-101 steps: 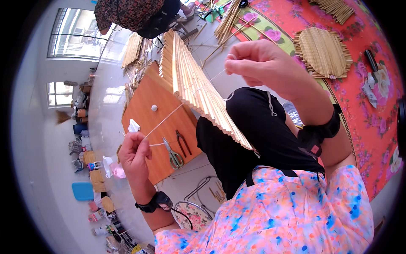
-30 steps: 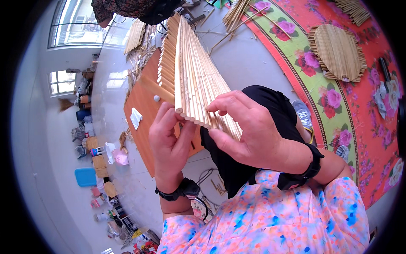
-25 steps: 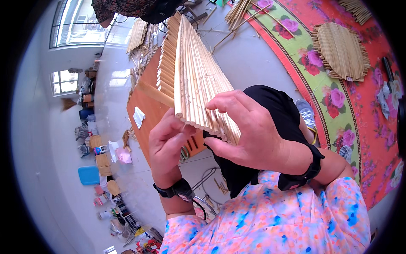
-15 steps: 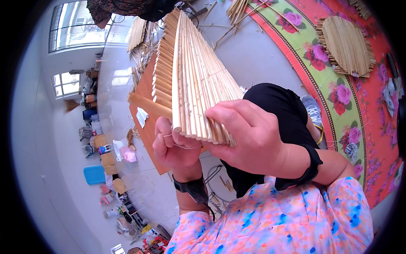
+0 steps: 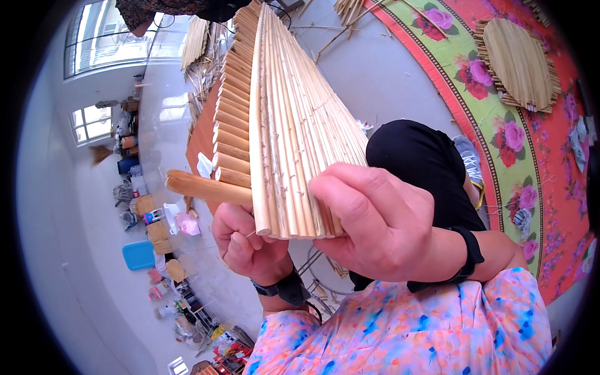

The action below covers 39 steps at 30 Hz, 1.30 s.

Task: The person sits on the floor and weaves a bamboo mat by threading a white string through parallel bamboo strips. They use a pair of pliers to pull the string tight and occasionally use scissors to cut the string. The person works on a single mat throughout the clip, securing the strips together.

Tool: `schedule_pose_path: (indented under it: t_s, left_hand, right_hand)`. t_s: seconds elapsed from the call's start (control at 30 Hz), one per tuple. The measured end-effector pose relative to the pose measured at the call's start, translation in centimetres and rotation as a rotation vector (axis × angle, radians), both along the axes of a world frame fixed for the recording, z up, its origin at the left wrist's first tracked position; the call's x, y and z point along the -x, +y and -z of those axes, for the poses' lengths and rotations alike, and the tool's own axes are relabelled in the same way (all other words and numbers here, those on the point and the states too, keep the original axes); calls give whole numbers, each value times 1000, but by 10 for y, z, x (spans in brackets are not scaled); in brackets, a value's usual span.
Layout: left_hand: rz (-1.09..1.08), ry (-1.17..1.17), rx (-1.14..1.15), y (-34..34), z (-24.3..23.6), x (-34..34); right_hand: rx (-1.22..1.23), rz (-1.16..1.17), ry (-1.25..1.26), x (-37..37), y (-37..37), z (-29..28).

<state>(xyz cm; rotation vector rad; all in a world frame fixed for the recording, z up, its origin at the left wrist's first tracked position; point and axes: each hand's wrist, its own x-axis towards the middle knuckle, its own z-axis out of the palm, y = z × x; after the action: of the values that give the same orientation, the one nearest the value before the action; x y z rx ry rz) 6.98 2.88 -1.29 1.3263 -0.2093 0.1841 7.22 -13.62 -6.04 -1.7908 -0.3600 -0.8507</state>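
A panel of pale reed stalks (image 5: 303, 144), laid side by side, is held up in front of me. A second layer of stalks (image 5: 232, 125) lies crosswise under it, their cut ends showing along the left edge. One thicker stalk (image 5: 203, 185) juts out to the left near the bottom corner. My right hand (image 5: 384, 215) is closed on the near right part of the panel, thumb below and fingers on top. At the near left corner my left hand (image 5: 244, 244) has curled fingers pinching a thin thread (image 5: 252, 234); part of that hand is hidden behind the panel.
Below the panel stands a brown board (image 5: 201, 134). An oval reed mat (image 5: 520, 62) lies on the flowered cloth (image 5: 481, 119) at right. Loose stalks (image 5: 350, 19) are on the floor at the far side. A blue tray (image 5: 137, 256) and household goods line the left wall.
Both hands and the panel have come lower and nearer to me. The thick stalk at the corner now sticks out farther to the left. The left fingers have drawn in closer around the thread.
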Motion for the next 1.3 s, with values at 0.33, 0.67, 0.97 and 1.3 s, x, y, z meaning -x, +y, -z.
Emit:
schedule_pose_path:
  t_s: [0.33,0.67,0.97,1.3]
  left_hand:
    - [-75,-102,-87,5,4,1]
    - [228,28,-4,10,1,-12]
    - [-27,250,-443,76,1,-1]
    - [-129,161,-311,127,-47,68]
  right_hand:
    - [80,47,-15,1,11,-10]
    - [137,57,-32,-3,9,-12]
    - [222,5,179,11,-15,-37]
    - [197,-185,-60,44,-19,-56]
